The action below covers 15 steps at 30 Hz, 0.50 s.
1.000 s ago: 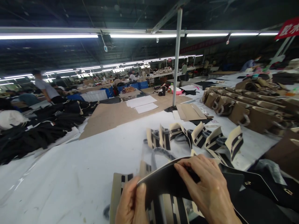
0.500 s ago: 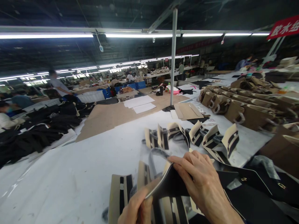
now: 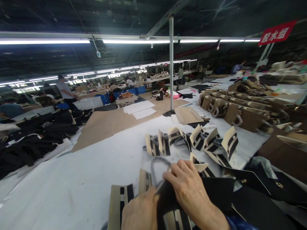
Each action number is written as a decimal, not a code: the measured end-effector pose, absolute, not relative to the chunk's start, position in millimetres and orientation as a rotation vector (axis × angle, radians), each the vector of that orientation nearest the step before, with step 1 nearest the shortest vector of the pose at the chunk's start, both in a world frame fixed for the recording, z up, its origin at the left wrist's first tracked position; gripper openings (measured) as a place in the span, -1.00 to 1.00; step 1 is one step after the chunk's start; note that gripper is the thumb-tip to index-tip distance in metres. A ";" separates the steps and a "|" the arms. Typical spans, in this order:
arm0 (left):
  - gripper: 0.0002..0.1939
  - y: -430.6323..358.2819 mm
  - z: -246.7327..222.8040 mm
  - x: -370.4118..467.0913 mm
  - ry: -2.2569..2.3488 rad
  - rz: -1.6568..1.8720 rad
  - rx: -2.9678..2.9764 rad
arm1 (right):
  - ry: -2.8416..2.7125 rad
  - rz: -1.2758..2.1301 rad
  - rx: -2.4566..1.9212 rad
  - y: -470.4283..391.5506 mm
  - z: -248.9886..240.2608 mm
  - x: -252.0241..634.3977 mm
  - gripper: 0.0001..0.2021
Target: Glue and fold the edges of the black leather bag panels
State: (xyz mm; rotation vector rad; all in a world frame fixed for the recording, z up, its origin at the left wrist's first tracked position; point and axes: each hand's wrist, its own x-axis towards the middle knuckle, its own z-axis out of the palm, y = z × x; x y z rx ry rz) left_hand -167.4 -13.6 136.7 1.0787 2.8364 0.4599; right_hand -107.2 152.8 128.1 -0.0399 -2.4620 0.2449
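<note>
A black bag panel (image 3: 165, 196) with a pale edge is held up at the bottom centre, a grey wrapped handle (image 3: 154, 166) rising beside its top. My right hand (image 3: 189, 191) has its fingers curled over the panel's upper edge. At the panel's left end is my left hand (image 3: 140, 209), closed on it and blurred, its fingertips hidden. Left of that hand stands a beige piece with black strips (image 3: 115, 204). Another beige piece (image 3: 144, 179) shows just behind the hands. More black panels (image 3: 254, 198) with small gold clasps lie to the right.
Several folded beige pieces with grey handles (image 3: 196, 137) stand in a row across the white table (image 3: 96, 172). Brown bags (image 3: 249, 110) fill the right side, and black goods (image 3: 31, 143) are heaped at left. A metal post (image 3: 171, 64) rises beyond. Other people are farther off.
My left hand has turned, its back now facing up, and my right hand has shifted slightly left and down. The panel is lower and turned. The whole view has swung a little right.
</note>
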 end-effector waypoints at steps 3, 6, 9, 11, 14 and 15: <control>-0.61 4.5 146.7 -166.3 2.808 0.118 0.981 | -2.495 0.188 -0.012 144.5 117.1 -111.0 -0.80; -0.56 19.9 150.1 -163.8 2.747 0.156 0.933 | -2.500 0.195 0.020 139.1 112.7 -113.1 -0.79; -0.52 23.0 148.5 -169.1 2.668 0.279 0.911 | -2.498 0.203 0.006 141.8 116.4 -109.0 -0.79; -0.53 17.0 146.8 -175.7 2.627 0.351 0.929 | -2.467 0.218 -0.020 149.3 122.9 -100.8 -0.82; -0.57 1.5 146.9 -183.0 2.558 0.621 0.960 | -2.395 0.229 -0.036 165.1 136.5 -84.0 -0.93; -0.59 -3.4 148.2 -183.6 2.526 0.746 0.960 | -2.371 0.228 -0.034 170.0 141.4 -79.0 -0.89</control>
